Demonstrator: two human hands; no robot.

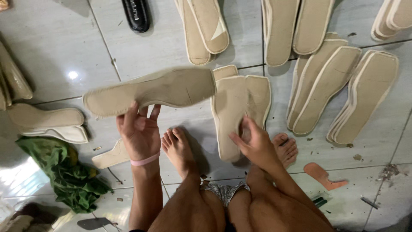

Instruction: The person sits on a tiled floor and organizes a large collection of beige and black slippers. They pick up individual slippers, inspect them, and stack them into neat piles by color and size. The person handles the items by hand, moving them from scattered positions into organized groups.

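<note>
My left hand [139, 135] pinched 1 tan insole [150, 91] at its near edge, thumb over fingers, its long axis running crosswise above my palm. My right hand [253, 144] lay nearer the floor, fingers spread on 2 stacked insoles [229, 111] pointing away from me. Bare tile [56, 47] stayed open beyond my left hand.

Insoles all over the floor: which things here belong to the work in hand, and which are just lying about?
In hand:
- insole held up by the left hand
- insole stack under the right hand
- other insole stacks

Lying about:
- green cloth
- black shoe
- orange scrap
- debris on the tiles
</note>
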